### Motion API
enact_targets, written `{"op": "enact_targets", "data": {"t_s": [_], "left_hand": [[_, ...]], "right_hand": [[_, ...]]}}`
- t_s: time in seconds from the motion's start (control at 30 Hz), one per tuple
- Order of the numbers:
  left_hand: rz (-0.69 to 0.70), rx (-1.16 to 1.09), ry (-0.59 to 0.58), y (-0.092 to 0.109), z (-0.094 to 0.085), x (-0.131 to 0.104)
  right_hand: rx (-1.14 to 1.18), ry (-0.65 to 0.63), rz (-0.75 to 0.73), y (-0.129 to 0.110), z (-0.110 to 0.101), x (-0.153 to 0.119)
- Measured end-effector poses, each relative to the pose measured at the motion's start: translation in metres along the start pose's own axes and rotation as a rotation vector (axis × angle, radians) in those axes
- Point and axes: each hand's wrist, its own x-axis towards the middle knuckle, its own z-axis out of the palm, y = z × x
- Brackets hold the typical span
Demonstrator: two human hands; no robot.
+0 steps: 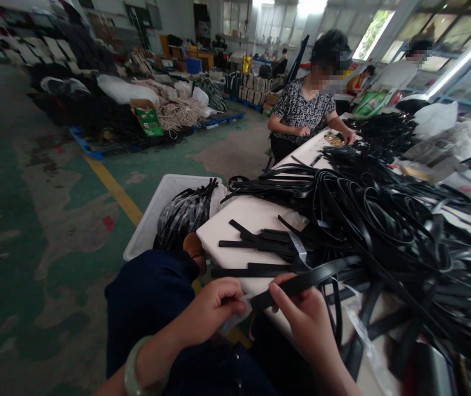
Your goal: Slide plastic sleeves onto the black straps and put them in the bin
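My right hand (304, 308) pinches a flat black strap (318, 275) close to its end, over the near edge of the white table (235, 220). To its left, my left hand (219, 305) is closed on a thin whitish translucent strip (237, 319), which reaches toward the strap's end. From my right hand the strap runs back to the right into a large heap of black straps (367, 220). Several shorter black straps (256, 245) lie on the table just beyond my hands.
A white bin (144, 225) with wrapped black straps stands on the floor at the left. Across the table a person (305, 104) handles small gold-coloured parts (334, 140). Pallets with piled goods (169, 104) stand farther back.
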Motion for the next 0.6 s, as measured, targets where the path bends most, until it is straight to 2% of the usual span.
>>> {"op": "enact_targets", "data": {"t_s": [0.17,0.27,0.53,0.6], "left_hand": [[-0.033,0.088,-0.085,0.002,-0.001,-0.001],[-0.059,0.081,-0.154,-0.002,-0.001,-0.001],[-0.080,0.029,-0.053,-0.012,0.012,0.005],[-0.150,0.010,-0.061,-0.013,0.015,0.006]], "right_hand": [[-0.030,-0.060,0.118,0.008,0.006,0.006],[-0.013,-0.084,0.096,0.010,0.006,0.006],[0.039,-0.200,0.005,0.027,0.010,-0.004],[0.086,-0.143,0.035,0.034,0.008,-0.005]]}}
